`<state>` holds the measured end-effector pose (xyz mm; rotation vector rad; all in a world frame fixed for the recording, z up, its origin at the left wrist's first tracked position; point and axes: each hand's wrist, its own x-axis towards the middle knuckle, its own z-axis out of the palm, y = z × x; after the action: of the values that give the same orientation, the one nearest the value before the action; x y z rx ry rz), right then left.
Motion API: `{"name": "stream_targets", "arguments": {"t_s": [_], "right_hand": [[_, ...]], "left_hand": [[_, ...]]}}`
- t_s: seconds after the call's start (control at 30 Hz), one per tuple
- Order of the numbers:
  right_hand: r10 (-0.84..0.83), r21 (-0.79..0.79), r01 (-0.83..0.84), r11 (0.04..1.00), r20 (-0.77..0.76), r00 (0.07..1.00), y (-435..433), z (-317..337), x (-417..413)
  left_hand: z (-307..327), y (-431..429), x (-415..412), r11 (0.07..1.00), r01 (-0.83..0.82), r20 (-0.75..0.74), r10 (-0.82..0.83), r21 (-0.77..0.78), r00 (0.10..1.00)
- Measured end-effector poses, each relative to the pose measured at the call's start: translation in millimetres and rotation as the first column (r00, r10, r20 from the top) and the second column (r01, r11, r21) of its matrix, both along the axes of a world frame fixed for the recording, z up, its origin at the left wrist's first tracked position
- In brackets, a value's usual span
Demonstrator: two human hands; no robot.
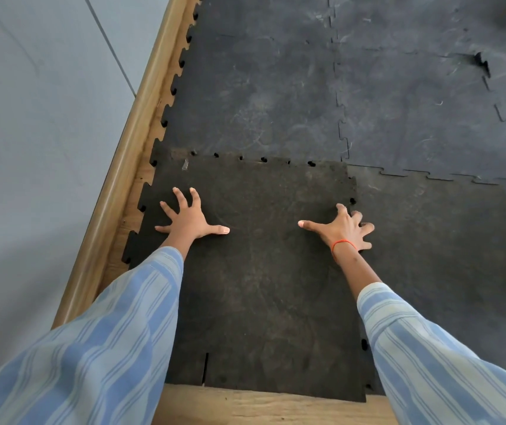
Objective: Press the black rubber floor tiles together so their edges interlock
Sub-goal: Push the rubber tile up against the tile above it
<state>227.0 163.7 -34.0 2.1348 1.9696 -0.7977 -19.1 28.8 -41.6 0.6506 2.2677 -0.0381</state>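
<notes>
Here, left hand [191, 219] flat on loose tile [260, 271], fingers splayed, right hand [344, 229] spread over its edge

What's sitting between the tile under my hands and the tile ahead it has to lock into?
Nothing visible. The near tile already meets the far tile along the seam, with only small unseated gaps there. Both the left hand and the right hand rest flat on the near tile.
</notes>
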Motion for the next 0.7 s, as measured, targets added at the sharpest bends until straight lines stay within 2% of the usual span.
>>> {"name": "stream_targets", "arguments": {"t_s": [0.2,0.4,0.5,0.57,0.7], "right_hand": [[0.058,-0.008,-0.057,0.998,0.022,0.998,5,-1,-4],[0.182,-0.028,-0.18,0.983,0.175,0.968,-2,1,-15],[0.43,-0.008,-0.434,0.901,0.154,0.889,5,3,-43],[0.57,-0.034,-0.569,0.821,0.1,0.816,13,1,-61],[0.623,-0.063,-0.623,0.779,0.177,0.762,53,2,-69]], "left_hand": [[-2,5,-6,1.0,-0.011,-0.005,0.011,-0.015,1.0],[-3,11,-8,0.998,0.035,-0.039,-0.038,-0.055,0.999],[5,28,-4,0.97,0.237,-0.177,-0.242,-0.047,0.954],[10,45,1,0.912,0.409,-0.196,-0.406,-0.024,0.893],[11,80,20,0.797,0.604,-0.123,-0.598,0.016,0.792]]}}
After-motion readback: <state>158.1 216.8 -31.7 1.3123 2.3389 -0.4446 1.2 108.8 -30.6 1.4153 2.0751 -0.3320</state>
